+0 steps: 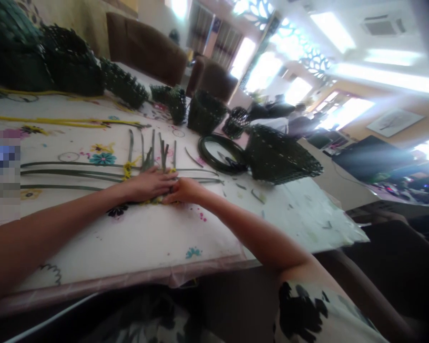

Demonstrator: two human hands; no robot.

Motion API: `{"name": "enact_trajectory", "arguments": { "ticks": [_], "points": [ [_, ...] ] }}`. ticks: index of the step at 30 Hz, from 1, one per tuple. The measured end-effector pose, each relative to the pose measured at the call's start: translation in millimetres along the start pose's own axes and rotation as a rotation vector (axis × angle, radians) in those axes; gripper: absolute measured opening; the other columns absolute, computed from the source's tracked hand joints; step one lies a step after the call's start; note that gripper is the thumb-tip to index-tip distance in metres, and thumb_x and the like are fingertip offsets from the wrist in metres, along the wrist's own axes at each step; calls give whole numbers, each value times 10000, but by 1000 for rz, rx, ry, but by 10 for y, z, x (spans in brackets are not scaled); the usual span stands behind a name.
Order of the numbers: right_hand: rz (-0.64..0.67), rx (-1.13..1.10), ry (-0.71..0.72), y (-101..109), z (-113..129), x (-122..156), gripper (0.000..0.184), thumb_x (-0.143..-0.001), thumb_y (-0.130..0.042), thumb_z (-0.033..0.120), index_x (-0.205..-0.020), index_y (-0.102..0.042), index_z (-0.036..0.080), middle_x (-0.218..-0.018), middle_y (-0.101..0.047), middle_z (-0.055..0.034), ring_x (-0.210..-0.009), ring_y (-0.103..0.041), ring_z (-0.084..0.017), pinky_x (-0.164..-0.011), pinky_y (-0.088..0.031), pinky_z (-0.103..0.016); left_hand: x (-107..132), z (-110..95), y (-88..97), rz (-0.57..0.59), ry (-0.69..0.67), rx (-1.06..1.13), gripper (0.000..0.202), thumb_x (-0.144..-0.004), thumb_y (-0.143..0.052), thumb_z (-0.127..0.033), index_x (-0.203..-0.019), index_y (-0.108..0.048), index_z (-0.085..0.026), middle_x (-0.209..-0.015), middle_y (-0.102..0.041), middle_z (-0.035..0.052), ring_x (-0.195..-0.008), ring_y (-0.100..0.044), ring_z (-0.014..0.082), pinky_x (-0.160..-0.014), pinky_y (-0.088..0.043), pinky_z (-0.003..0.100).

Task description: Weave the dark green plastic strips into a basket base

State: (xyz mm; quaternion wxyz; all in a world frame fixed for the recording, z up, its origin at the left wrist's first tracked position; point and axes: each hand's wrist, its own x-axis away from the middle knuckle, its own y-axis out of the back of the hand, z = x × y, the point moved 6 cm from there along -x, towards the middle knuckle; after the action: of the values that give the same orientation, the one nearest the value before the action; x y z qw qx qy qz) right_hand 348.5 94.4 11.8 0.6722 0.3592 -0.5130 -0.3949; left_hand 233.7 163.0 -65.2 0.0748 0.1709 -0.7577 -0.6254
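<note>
On the flowered tablecloth lies a woven piece of green strips [146,162], with yellow strips [128,170] worked in along its edges. Long loose ends of green run out to the left, the right and the far side. My left hand [146,185] lies flat over the middle of the weave, fingers stretched out to the right. Against its fingertips, at the right edge of the piece, my right hand [182,190] is closed with fingers curled. What those fingers grip is hidden. Most of the weave is covered by both hands.
Dark green woven baskets [206,112] line the far side of the table, with a larger basket [279,155] at right. Nearer is a round coil of strip [223,153] with dark-handled scissors [232,162]. Yellow strips [57,121] lie at left; green offcuts [257,195] are scattered right.
</note>
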Motion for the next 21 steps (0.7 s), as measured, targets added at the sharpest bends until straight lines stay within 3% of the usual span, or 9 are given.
{"name": "enact_trajectory", "arguments": {
  "ticks": [2,5,11,14,17,21],
  "points": [
    [-80,-4,-2,6,41,60,447,-948,-751,629,-1082,-874,221,-1056,-828,-68,-1029,-762,-268,-816,-528,-305,-2,18,-12,7,-1,5,437,-1151,-393,-331,-1460,-699,-293,-1771,-393,87,-1648,-326,324,-1313,-206,546],
    [-157,48,26,-16,155,66,456,-937,-766,613,-1175,-859,235,-1187,-819,-93,-1145,-744,-295,-911,-547,-337,0,19,-5,19,-3,5,425,-1139,-418,-310,-1423,-735,-299,-1772,-387,87,-1644,-336,343,-1314,-209,574],
    [-53,22,-12,-112,208,-109,539,-887,-819,600,-1261,-833,212,-1270,-801,-123,-1207,-734,-307,-910,-578,-327,17,-43,66,13,19,67,480,-1131,-386,-291,-1516,-671,-328,-1761,-409,68,-1639,-344,336,-1320,-205,597],
    [-62,29,-18,-88,196,-206,617,-832,-860,614,-1286,-816,198,-1290,-792,-142,-1203,-737,-322,-909,-586,-335,1,-82,109,-14,20,133,494,-1101,-429,-277,-1542,-647,-321,-1693,-522,70,-1628,-363,335,-1321,-224,594],
    [-72,43,-26,-47,205,-274,759,-743,-931,599,-1362,-770,190,-1334,-775,-156,-1204,-738,-335,-946,-589,-354,-7,-88,170,-85,27,205,489,-1056,-465,-254,-1494,-682,-273,-1643,-585,76,-1586,-435,316,-1315,-284,552],
    [-43,90,1,-31,258,-252,657,-816,-881,607,-1317,-780,193,-1303,-783,-139,-1194,-745,-315,-978,-585,-349,115,-70,354,-327,70,269,461,-1060,-444,-300,-1419,-700,-165,-1700,-492,158,-1538,-499,288,-1279,-393,463]
  ]
}}
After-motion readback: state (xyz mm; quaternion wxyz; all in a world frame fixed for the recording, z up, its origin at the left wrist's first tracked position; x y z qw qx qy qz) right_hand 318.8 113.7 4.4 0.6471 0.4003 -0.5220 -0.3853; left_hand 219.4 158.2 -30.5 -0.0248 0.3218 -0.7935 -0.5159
